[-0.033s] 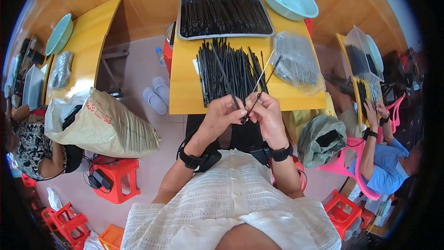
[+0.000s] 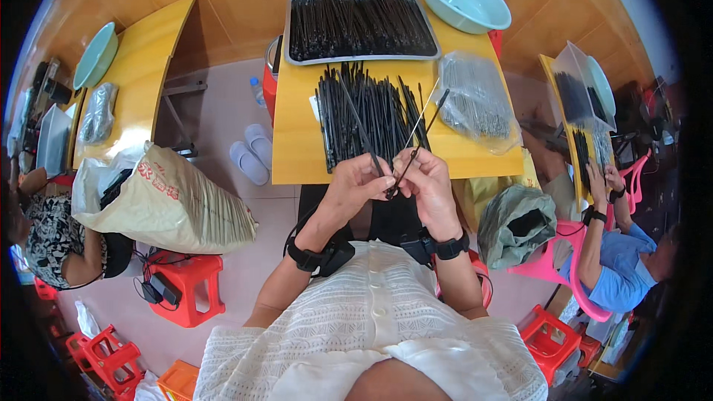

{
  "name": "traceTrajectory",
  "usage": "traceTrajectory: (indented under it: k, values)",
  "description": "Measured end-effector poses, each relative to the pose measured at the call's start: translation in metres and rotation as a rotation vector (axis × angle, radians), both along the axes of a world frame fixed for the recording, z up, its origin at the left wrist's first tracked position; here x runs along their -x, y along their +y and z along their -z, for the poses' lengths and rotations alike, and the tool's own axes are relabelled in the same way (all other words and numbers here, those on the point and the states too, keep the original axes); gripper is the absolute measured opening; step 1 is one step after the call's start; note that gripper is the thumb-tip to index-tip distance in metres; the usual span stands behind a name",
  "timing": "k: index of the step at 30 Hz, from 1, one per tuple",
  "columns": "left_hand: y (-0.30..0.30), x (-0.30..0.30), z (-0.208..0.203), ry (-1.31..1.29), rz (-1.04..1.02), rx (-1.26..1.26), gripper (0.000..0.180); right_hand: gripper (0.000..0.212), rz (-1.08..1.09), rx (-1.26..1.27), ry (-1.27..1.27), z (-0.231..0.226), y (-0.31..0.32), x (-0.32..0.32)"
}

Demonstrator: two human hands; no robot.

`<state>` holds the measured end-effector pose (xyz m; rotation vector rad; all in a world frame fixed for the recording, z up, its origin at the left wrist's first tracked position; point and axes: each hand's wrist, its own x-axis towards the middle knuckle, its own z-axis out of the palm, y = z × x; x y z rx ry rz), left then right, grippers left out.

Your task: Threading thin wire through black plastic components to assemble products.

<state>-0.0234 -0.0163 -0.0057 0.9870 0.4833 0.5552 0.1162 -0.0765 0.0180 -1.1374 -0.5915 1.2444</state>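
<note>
Just in front of the table's near edge, both hands pinch close together. My left hand [image 2: 356, 184] grips a long thin black rod [image 2: 361, 125] that slants up and to the left. Between the fingers of my right hand [image 2: 426, 187] are a second black rod [image 2: 438, 108] and a thin pale stick [image 2: 421, 120], both leaning up to the right. The rods' lower ends meet between the hands in a dark clump, its detail too small to tell. Beyond them a pile of black rods [image 2: 371, 115] lies on the yellow table [image 2: 297, 156].
A metal tray [image 2: 364, 61] full of black rods stands at the back. To its right are a blue basin [image 2: 464, 0] and a clear plastic bag [image 2: 475, 96] of thin rods. A large sack [image 2: 178, 200] stands left; a person [image 2: 620, 249] works at right.
</note>
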Motion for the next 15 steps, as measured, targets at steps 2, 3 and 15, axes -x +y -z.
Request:
traceTrajectory:
  k: [2, 3, 15]
  values:
    - [-0.001, 0.001, 0.000, 0.052, -0.004, -0.005, 0.010, 0.011, 0.014, -0.027, -0.010, 0.003, -0.001, 0.000]
    - [0.000, 0.001, 0.000, 0.106, -0.009, -0.008, 0.010, 0.011, 0.012, -0.027, -0.007, 0.001, 0.000, 0.001]
    - [0.004, -0.009, 0.000, 0.034, -0.097, -0.003, 0.009, 0.013, 0.293, -0.134, -0.116, 0.005, 0.012, -0.004]
